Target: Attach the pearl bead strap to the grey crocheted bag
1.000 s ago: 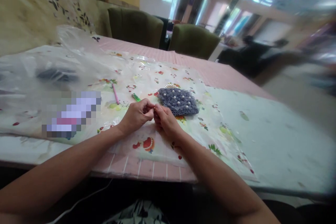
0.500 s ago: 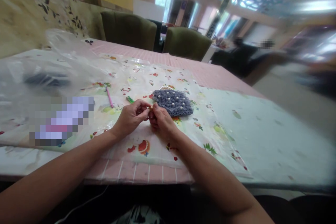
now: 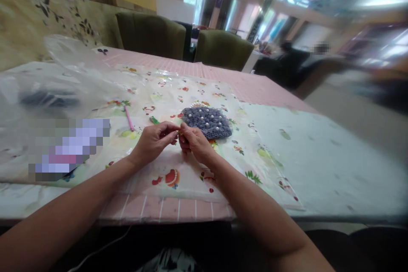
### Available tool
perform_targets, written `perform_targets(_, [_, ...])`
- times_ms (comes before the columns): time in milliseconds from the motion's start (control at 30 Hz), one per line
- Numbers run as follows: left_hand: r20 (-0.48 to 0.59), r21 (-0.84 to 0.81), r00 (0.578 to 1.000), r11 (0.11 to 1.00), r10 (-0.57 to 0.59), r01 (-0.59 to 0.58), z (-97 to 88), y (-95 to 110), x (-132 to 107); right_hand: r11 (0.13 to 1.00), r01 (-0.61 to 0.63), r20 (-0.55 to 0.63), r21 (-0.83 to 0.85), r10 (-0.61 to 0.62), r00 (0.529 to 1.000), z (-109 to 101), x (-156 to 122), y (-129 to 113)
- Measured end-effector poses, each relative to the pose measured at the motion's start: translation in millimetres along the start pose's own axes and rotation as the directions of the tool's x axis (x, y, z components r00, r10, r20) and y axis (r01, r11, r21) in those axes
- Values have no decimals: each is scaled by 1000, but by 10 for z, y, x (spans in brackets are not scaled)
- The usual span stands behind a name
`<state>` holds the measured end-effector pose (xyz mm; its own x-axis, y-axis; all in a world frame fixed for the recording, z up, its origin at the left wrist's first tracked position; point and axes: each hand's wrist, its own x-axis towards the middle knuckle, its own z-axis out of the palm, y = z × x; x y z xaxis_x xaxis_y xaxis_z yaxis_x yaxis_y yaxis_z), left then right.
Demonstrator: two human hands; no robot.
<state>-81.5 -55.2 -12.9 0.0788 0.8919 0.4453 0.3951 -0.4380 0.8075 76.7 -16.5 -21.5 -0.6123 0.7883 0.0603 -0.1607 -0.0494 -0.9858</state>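
Fingertip to fingertip, my two hands meet above the patterned table cover. My left hand (image 3: 154,141) is closed in a loose pinch, thumb and index finger at a tiny gold-coloured piece (image 3: 180,133). My right hand (image 3: 196,143) has its thumb pressed against its curled fingers, gripping the same piece, mostly hidden and too small to name. Just behind the right hand lies a grey-blue crocheted bag (image 3: 208,122) dotted with white pearl beads, with a string of beads (image 3: 200,104) along its far edge. A small green packet (image 3: 154,120) lies behind the left hand.
A pink crochet hook or pen-like stick (image 3: 129,119) lies left of the hands. Further left are a blurred-out phone-like object (image 3: 73,146) and a clear plastic bag (image 3: 68,61) with something dark inside. Black scissors (image 3: 102,51) lie far back. Green chairs (image 3: 223,49) stand behind the table.
My left fingers have shifted slightly at the gold-coloured piece, the index finger now straighter. The whole view has moved a little; the crocheted bag lies where it was.
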Motion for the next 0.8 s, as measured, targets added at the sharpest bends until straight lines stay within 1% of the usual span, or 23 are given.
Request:
perform_targets(200, [17, 135, 995, 986, 99, -100, -23, 7, 16, 998, -26, -1, -55, 26, 1000, -30, 5, -10])
perform_targets(333, [24, 206, 987, 966, 156, -158, -20, -12, 6, 998, -50, 4, -31, 50, 999, -29, 3, -24])
perform_targets(400, [-14, 178, 989, 974, 146, -141, -4, -27, -6, 998, -59, 10, 3, 59, 998, -21, 5, -22])
perform_targets(467, [-39, 125, 994, 987, 107, -101, 13, -36, -15, 998, -58, 1, 19, 58, 998, -9, 7, -15])
perform_targets(633, [20, 33, 999, 998, 45, -45, 21, -26, -3, 999, -39, -24, -25, 38, 999, 18, 2, 0])
perform_targets(800, [5, 40, 1000, 999, 15, -15, 13, -51, 16, 996, -75, 11, 50, 75, 997, 23, -2, 18])
